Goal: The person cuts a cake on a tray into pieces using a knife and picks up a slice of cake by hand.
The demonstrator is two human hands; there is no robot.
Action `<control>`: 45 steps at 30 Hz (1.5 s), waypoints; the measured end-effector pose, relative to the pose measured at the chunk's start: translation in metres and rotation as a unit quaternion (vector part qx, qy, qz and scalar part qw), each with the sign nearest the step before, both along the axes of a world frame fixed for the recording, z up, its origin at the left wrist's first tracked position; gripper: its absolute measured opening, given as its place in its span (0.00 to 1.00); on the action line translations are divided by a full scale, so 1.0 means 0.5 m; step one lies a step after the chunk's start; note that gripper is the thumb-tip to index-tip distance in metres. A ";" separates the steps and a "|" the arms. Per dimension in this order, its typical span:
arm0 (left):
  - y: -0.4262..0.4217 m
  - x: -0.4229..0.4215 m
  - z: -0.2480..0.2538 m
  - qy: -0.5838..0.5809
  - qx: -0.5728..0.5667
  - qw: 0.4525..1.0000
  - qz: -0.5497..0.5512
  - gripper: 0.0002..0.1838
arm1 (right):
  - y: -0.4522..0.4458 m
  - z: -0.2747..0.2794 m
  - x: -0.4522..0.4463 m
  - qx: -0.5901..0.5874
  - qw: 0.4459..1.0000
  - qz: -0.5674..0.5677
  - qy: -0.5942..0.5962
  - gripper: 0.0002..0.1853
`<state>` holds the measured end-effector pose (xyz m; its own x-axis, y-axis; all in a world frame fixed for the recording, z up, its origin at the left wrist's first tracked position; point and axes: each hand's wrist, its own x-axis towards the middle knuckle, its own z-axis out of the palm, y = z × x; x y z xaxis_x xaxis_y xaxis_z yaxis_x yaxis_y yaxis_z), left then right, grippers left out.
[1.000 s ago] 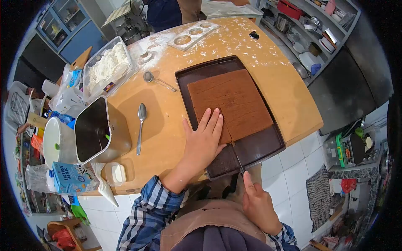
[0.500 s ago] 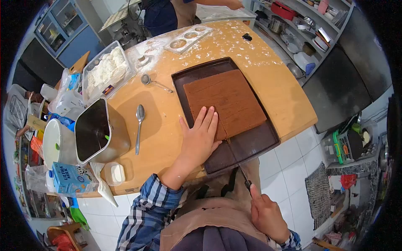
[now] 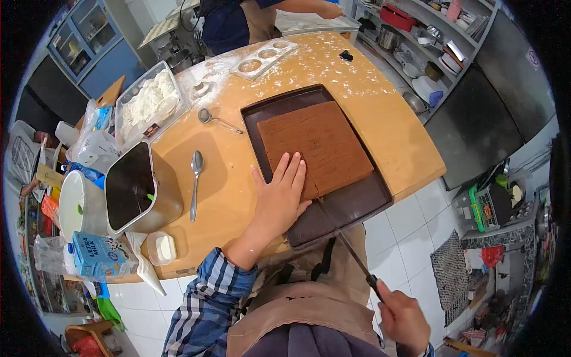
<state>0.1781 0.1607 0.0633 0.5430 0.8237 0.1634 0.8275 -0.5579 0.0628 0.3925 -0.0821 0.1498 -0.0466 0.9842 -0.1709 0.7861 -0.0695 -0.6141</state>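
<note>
A rectangular brown cake (image 3: 315, 137) sits in a dark baking tray (image 3: 351, 205). My left hand (image 3: 279, 193) lies on its near left corner with the fingers stretched out over the top. A short cut line runs across the cake beside those fingertips. In my right hand (image 3: 402, 315), at the lower right, is the handle of a long knife (image 3: 353, 254). The blade slants up over the tray's near rim, its tip close to the cake's near edge by the cut. Whether the tip touches the cake is hard to tell.
Left of the tray lie a spoon (image 3: 195, 184) and a small strainer (image 3: 205, 116). Farther left stand a metal tin (image 3: 169, 196), a tub of white flour (image 3: 177, 110) and a milk carton (image 3: 98, 256). A person (image 3: 238, 27) stands beyond the table.
My right hand has moved down and to the right, drawing the knife back so more of its blade shows outside the cake. The left hand stays on the cake.
</note>
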 end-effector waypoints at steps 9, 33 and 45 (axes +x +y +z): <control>0.000 -0.017 0.051 -0.062 -0.106 0.992 -0.031 0.53 | 0.023 0.026 0.068 0.149 0.984 -0.087 0.037 0.25; 0.096 -0.005 0.048 -0.117 -0.109 0.986 0.047 0.38 | 0.317 -0.134 -0.017 0.208 0.976 -0.041 0.050 0.29; 0.097 -0.006 0.041 -0.122 -0.115 0.985 0.047 0.38 | 0.319 -0.135 -0.016 0.213 0.976 -0.034 0.036 0.30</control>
<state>0.1751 0.2089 0.0837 0.4308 0.8987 0.0823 0.8194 -0.4277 0.3817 0.3846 0.0774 0.0822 0.0249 0.9663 0.2562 0.7419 0.1539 -0.6526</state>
